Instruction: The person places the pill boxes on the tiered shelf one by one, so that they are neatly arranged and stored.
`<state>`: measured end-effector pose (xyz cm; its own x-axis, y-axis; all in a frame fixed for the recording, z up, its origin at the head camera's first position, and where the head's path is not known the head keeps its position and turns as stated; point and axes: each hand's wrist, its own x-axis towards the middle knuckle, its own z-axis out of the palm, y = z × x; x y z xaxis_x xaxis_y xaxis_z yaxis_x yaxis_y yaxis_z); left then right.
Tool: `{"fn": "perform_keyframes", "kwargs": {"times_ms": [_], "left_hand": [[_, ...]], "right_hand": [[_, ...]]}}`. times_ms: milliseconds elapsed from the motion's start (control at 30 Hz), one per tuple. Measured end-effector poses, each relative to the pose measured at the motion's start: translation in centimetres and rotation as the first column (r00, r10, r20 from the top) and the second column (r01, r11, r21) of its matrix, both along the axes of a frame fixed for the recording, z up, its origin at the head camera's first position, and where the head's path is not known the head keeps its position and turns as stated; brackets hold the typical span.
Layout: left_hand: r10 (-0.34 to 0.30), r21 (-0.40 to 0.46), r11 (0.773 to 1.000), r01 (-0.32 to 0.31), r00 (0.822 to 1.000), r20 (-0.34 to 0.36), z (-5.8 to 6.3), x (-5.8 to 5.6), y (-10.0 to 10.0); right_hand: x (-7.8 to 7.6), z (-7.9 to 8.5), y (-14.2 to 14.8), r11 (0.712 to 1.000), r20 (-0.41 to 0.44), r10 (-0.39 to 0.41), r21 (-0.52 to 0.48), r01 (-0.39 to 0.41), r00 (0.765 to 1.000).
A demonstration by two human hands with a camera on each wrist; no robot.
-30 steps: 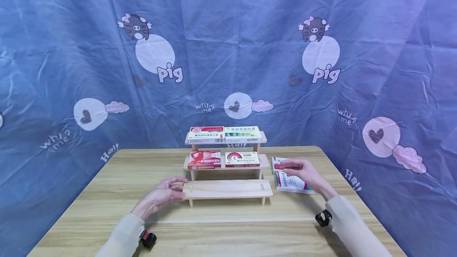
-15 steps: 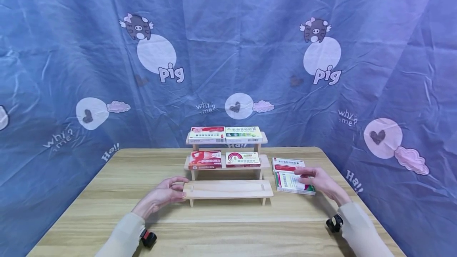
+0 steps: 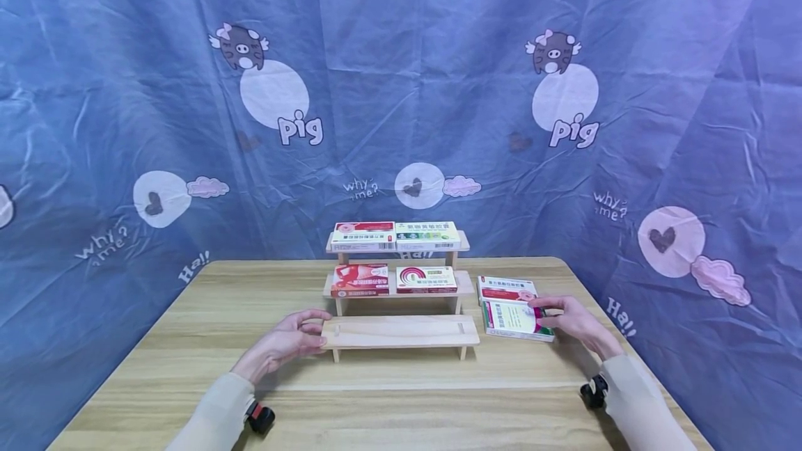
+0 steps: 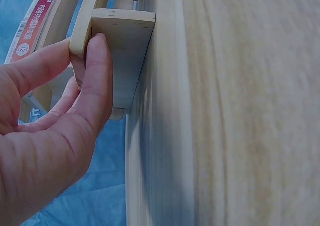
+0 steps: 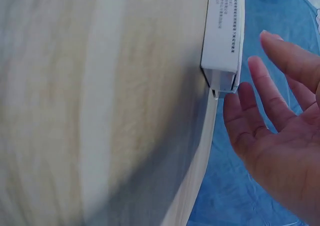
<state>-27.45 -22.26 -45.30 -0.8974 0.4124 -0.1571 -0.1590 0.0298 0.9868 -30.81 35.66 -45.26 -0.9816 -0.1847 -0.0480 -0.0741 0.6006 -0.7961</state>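
My left hand (image 3: 285, 341) pinches the left end of the bottom step of a wooden tiered rack (image 3: 401, 332). The left wrist view shows thumb and fingers on either side of the board (image 4: 82, 30). On the right, my right hand (image 3: 576, 322) hovers at the right end of a white and green medicine box (image 3: 510, 319) lying on the table. Its fingers are loosely bent and hold nothing; the right wrist view shows them near the end of the white box (image 5: 222, 35). Whether a fingertip touches it, I cannot tell. Behind it lies a red and white medicine box (image 3: 506, 289).
The rack's middle step carries a red box (image 3: 360, 280) and a white box with a red arc (image 3: 426, 279). On its top step are a red-and-white box (image 3: 363, 236) and a green-and-white box (image 3: 427, 235). A blue curtain (image 3: 401, 89) hangs behind the wooden table (image 3: 401, 416).
My right hand has moved right and a little toward me, from over the two loose boxes to the nearer one's right end. My left hand stays on the rack.
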Motion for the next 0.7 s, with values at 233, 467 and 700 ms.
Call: {"fn": "perform_keyframes", "kwargs": {"times_ms": [233,467,700], "left_hand": [[-0.006,-0.002,1.000,0.006,1.000,-0.005,0.12,0.11,0.02],[-0.010,0.002,1.000,0.010,1.000,-0.003,0.07,0.06,-0.03],[-0.015,0.004,1.000,0.015,1.000,-0.004,-0.02,0.00,-0.04]], "right_hand": [[0.10,-0.16,0.46,1.000,0.010,0.021,0.001,-0.021,1.000],[-0.07,-0.19,0.68,0.999,0.039,0.026,0.023,-0.027,0.999],[0.20,-0.10,0.84,0.994,0.046,0.100,0.034,-0.102,0.994]]}}
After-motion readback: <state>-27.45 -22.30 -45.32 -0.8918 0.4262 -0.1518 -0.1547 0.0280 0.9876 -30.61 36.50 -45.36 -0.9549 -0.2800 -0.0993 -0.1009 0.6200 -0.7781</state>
